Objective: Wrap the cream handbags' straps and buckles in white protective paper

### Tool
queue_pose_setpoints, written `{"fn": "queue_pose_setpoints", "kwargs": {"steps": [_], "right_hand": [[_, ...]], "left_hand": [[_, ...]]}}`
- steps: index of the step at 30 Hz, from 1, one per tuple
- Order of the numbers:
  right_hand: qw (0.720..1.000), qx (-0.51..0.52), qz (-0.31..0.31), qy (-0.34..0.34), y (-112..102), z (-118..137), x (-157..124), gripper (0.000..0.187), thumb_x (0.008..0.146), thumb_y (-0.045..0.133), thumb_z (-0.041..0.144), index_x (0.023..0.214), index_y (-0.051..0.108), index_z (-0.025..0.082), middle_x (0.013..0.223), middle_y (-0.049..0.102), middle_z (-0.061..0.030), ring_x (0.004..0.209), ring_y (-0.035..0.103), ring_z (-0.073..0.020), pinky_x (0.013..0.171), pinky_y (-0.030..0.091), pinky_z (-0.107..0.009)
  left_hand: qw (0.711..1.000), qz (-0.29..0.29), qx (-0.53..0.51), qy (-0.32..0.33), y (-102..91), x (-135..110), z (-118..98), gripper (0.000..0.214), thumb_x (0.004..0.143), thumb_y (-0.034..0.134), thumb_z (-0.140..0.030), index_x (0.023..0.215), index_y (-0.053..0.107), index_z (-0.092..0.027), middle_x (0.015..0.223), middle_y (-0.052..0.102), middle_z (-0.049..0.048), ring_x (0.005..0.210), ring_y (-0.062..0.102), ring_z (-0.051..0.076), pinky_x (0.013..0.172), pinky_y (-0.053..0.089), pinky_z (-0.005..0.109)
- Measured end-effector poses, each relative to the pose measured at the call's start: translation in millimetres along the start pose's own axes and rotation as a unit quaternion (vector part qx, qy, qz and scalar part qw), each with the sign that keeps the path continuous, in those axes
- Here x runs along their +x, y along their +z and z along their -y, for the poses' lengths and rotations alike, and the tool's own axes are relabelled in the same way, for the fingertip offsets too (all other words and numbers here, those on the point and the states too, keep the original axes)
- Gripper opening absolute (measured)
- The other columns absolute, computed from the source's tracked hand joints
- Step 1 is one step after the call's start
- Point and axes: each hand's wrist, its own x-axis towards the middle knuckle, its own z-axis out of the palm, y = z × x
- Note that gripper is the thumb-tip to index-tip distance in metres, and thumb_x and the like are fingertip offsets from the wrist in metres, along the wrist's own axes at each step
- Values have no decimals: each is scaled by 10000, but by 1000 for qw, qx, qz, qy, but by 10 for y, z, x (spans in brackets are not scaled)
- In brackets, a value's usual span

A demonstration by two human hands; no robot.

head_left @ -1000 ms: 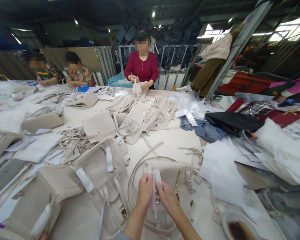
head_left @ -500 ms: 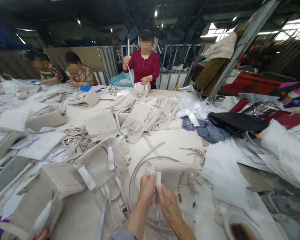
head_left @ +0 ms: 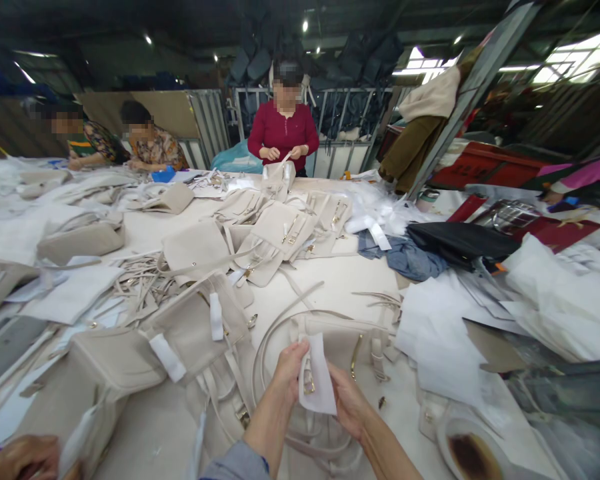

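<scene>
My left hand (head_left: 290, 367) is closed on the left side of a small white wrapping sheet (head_left: 325, 380), which lies behind a beige strap end with a gold buckle (head_left: 309, 385). The sheet's right edge is between the fingers of my right hand (head_left: 349, 400); its fingertips are partly hidden. Under and behind both hands lies a beige handbag (head_left: 335, 328) with a gold zipper (head_left: 356, 357) and a small side strap. A long beige strap (head_left: 266, 340) curves in a loop to the left of the hands.
Beige bags (head_left: 200, 327) with white-wrapped pieces lie to the left. Another person's hand (head_left: 27, 457) is at the lower left. White sheets (head_left: 440, 340) and a bowl of brown liquid (head_left: 473, 453) lie to the right. Across the table a person in red (head_left: 284, 130) handles a bag.
The white piece between my hands has opened out into a flat sheet, showing the buckle. My right hand has moved right. The person opposite has lowered the raised strap.
</scene>
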Motion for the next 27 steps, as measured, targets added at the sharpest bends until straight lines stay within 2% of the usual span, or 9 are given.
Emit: {"fn": "queue_pose_setpoints", "kwargs": {"steps": [3,5,8,12,16,21,24,26,27], "right_hand": [[998,67,-9,-12,26,-105,129,432,628,809,388,951,660,143,792,711,-45,781,652,-190,749,498,-290],[995,95,-13,18,46,-149,200,412,630,806,379,920,648,133,756,703,-41,756,651,-185,721,499,-281],[995,74,-21,58,67,-131,238,447,638,788,415,942,620,133,712,683,-33,692,641,-178,662,495,-277],[998,21,-15,49,89,-64,231,530,556,809,458,907,565,145,649,625,4,577,584,-142,560,462,-251],[998,-33,-46,28,133,-101,253,511,566,782,497,822,474,180,578,503,63,475,465,-79,472,404,-212],[990,-107,-87,2,200,-154,263,592,623,665,694,846,446,192,587,421,76,425,342,-42,387,300,-177],[986,-127,-102,-28,219,-168,265,666,580,638,763,857,459,184,580,367,83,418,307,-40,363,254,-177],[981,-152,-106,-54,217,-196,280,666,626,574,788,876,472,179,581,353,78,426,306,-48,359,245,-181],[978,-167,-111,-64,211,-214,291,666,654,534,797,889,479,177,575,346,76,429,308,-54,357,244,-184]], "left_hand": [[999,-19,5,38,9,0,47,350,555,774,-397,708,632,-116,528,596,5,475,512,104,500,399,231],[997,-37,11,67,14,8,84,360,526,773,-414,666,637,-112,518,588,0,489,503,91,503,382,214],[994,-61,24,82,25,14,107,325,528,736,-406,645,639,-118,499,566,-15,487,483,80,492,360,201],[996,-65,48,34,26,-8,31,220,540,649,-312,652,650,-122,489,557,-10,460,471,87,469,371,206],[993,-56,97,-23,-4,-28,-77,224,542,631,-301,633,663,-99,348,412,-36,321,308,77,335,179,211],[991,-54,125,-18,-16,-73,-115,328,614,584,-380,742,673,-92,380,427,-34,310,310,67,317,183,185],[992,22,118,-45,-27,-151,-96,541,700,480,-610,831,650,-113,376,380,-52,292,345,106,280,238,209],[990,79,118,-17,-45,-204,-69,591,686,504,-673,890,613,-130,397,388,-66,294,366,115,264,279,218],[988,87,124,9,-55,-223,-54,570,676,547,-654,910,594,-136,403,391,-75,292,364,110,258,292,215]]}}
